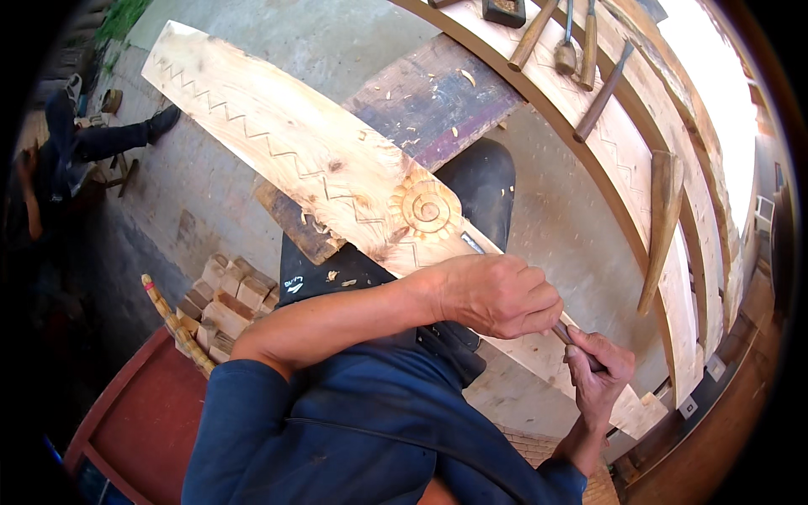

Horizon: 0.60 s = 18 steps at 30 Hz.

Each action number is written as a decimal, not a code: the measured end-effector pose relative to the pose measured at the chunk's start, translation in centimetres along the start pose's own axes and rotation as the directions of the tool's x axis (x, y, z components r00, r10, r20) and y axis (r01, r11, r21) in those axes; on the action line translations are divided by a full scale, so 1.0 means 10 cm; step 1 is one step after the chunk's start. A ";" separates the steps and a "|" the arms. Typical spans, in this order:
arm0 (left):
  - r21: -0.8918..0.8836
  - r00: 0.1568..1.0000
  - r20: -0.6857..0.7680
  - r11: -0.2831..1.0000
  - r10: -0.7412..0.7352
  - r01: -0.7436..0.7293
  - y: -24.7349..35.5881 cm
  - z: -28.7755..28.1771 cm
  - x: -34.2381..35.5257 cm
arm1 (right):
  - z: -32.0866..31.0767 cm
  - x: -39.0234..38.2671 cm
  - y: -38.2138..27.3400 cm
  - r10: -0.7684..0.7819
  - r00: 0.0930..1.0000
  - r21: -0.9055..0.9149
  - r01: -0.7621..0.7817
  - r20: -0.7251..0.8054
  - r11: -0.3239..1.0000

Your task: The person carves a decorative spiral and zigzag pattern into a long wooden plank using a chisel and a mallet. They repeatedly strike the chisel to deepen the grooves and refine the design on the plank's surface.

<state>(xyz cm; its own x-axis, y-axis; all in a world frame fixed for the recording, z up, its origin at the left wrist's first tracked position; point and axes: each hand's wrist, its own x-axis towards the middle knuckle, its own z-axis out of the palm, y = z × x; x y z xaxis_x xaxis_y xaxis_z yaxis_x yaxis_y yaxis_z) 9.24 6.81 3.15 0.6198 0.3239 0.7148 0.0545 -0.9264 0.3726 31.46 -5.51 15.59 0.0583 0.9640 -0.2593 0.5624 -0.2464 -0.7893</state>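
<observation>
A long pale wooden board [311,143] lies slantwise across my lap, with a zigzag line cut along it and a carved spiral flower [429,210] near its middle. My left hand [501,295] is closed round the shaft of a carving chisel [473,242], whose metal blade shows beyond the fist beside the flower. Farther down the same tool, my right hand [598,370] grips the dark handle, with the thumb laid along it. The left fist hides most of the shaft. Whether the blade's edge touches the wood, I cannot tell.
A weathered plank [433,93] with wood shavings supports the board. On long curved beams at the right lie a wooden mallet [662,219] and several chisels [604,93]. Wood blocks [231,303] are piled at left, near a red-brown panel [147,412]. Another person's leg [118,141] shows far left.
</observation>
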 end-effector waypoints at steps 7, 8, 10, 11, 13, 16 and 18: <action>-0.012 0.999 0.033 1.000 -0.023 0.024 0.00 0.00 -0.02 | 0.04 0.06 -0.01 0.000 1.000 0.029 0.000 0.003 1.000; -0.009 0.999 0.040 0.999 -0.031 0.031 0.00 0.00 -0.02 | 0.04 0.07 -0.01 -0.004 1.000 0.019 0.003 0.010 1.000; -0.017 0.998 0.041 0.999 -0.043 0.044 0.00 0.00 -0.02 | 0.04 0.09 -0.01 -0.017 1.000 0.006 0.017 0.013 1.000; -0.022 0.998 0.042 0.998 -0.049 0.050 0.00 0.00 -0.02 | 0.05 0.10 -0.01 -0.027 1.000 0.003 0.027 0.008 1.000; -0.028 0.997 0.057 0.998 -0.057 0.058 0.01 0.00 -0.02 | 0.05 0.12 -0.02 -0.037 0.999 0.001 0.037 0.002 0.999; -0.046 0.996 0.061 0.997 -0.063 0.065 0.01 0.00 -0.02 | 0.05 0.13 -0.04 -0.034 0.999 0.001 0.034 0.001 0.999; -0.052 0.996 0.059 0.996 -0.065 0.068 0.00 0.00 -0.02 | 0.05 0.13 -0.03 -0.030 1.000 -0.001 0.030 0.005 1.000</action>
<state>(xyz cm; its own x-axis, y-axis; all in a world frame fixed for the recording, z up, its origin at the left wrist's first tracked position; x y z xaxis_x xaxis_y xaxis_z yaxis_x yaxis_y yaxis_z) 9.12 6.72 3.07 0.6603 0.3716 0.6526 0.0556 -0.8908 0.4509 30.96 -4.20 15.24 0.0369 0.9706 -0.2380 0.5650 -0.2167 -0.7961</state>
